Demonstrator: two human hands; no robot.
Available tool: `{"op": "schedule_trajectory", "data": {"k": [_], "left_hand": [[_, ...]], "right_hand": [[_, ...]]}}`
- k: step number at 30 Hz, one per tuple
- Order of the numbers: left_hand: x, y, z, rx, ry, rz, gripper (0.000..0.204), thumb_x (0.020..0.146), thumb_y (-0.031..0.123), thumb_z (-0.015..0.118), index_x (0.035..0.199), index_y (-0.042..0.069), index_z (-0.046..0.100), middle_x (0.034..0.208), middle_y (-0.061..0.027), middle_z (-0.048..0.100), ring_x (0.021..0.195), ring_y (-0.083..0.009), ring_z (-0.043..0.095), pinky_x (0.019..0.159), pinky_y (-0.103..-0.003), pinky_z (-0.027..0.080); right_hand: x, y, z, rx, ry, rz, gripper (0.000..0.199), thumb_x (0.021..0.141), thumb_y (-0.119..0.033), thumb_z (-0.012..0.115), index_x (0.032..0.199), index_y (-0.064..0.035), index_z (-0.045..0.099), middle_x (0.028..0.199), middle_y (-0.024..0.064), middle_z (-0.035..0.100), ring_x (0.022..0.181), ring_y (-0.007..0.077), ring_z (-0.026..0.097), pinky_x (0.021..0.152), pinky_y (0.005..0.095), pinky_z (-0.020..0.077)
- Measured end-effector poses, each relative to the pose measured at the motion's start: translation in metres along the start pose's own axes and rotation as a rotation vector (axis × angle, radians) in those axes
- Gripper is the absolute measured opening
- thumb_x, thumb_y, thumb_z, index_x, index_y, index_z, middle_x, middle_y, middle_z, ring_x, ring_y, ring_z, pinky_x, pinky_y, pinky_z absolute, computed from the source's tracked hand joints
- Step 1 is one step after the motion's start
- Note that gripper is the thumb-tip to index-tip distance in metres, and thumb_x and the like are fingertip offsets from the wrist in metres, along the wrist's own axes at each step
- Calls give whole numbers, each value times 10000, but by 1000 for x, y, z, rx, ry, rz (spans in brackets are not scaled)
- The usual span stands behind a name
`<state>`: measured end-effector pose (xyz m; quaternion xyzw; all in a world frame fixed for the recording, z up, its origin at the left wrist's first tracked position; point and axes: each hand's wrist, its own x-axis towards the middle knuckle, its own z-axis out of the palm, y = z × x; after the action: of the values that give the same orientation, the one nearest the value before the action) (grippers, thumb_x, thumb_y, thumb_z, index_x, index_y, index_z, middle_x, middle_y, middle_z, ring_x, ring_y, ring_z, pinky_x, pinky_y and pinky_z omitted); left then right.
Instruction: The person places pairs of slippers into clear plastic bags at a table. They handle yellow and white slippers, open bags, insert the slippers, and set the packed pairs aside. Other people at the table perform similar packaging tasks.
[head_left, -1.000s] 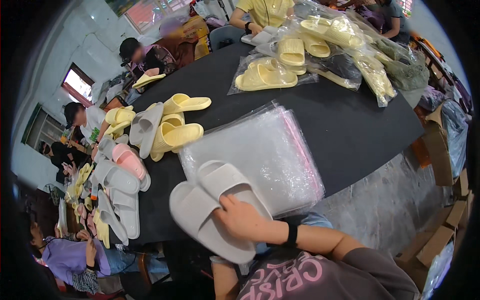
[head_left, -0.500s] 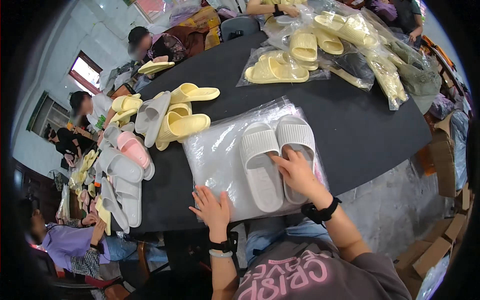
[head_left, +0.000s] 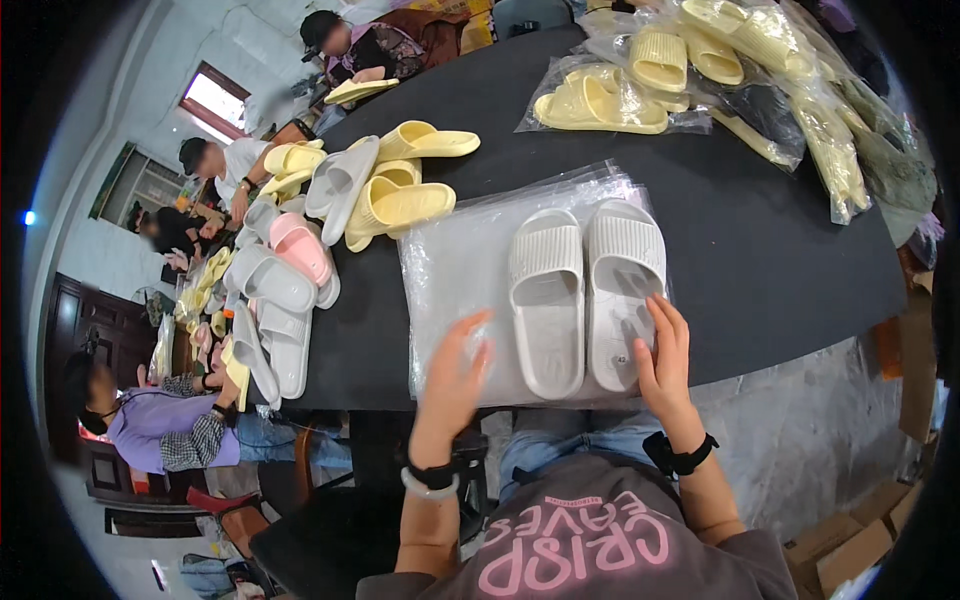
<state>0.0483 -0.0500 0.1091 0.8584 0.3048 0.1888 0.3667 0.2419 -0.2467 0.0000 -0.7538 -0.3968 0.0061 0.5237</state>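
Two light grey ribbed slide slippers, the left one (head_left: 548, 325) and the right one (head_left: 627, 300), lie side by side on a stack of clear plastic bags (head_left: 445, 255), toes pointing away from me. My right hand (head_left: 668, 365) is open at the outer edge of the right slipper. Its fingers lie along that edge and its thumb reaches toward the heel. Slightly smeared by motion, my left hand (head_left: 452, 375) hovers over the bags to the left of the pair. Its fingers are apart and hold nothing.
Loose yellow slippers (head_left: 400, 210), grey slippers (head_left: 270, 278) and a pink slipper (head_left: 301, 247) are heaped on the black table (head_left: 760, 270) at left. Bagged yellow slippers (head_left: 600, 105) pile up at the far right. Several people work along the left, and cardboard boxes (head_left: 855, 560) stand on the floor at right.
My right hand has come out from the right slipper's strap to its outer edge. My left hand has moved off the bags' near-left corner toward the pair. The slippers now stand straighter.
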Motion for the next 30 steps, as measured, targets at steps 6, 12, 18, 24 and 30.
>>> {"op": "schedule_trajectory", "data": {"k": [6,12,18,24,30], "left_hand": [[33,15,78,480,-93,502,454,931,307,634,1348,132,593,1255,-207,573,1088,-380,582,921,-464,468],[64,23,93,618,-143,527,480,928,348,601,1349,121,562,1108,-126,595,959,-302,567,793,-419,452],[66,9,72,610,-29,483,467,914,285,612,1317,52,566,1051,-114,611,975,-299,566,811,-422,448],[91,-26,-10,689,135,323,412,932,220,596,1283,8,562,1064,-176,618,976,-379,572,847,-472,455],[180,-105,-146,620,341,234,339,963,200,565,1223,-15,600,1139,-238,636,1042,-420,607,926,-476,472]], "right_hand": [[2,2,-4,9,-31,-31,545,982,-259,529,1440,14,419,1490,229,400,1347,396,407,1118,477,326],[2,-1,-6,-28,-43,-25,551,957,-242,544,1428,23,437,1502,232,381,1348,400,402,1118,475,329],[1,1,-5,24,-25,25,600,951,-240,542,1463,30,382,1524,255,322,1379,412,358,1138,484,303],[2,-1,-7,-39,-81,20,622,945,-244,555,1463,46,371,1502,255,360,1371,419,373,1134,482,306],[3,-5,-6,-123,-135,12,622,928,-235,576,1448,53,392,1467,258,411,1329,412,419,1106,481,324]]}}
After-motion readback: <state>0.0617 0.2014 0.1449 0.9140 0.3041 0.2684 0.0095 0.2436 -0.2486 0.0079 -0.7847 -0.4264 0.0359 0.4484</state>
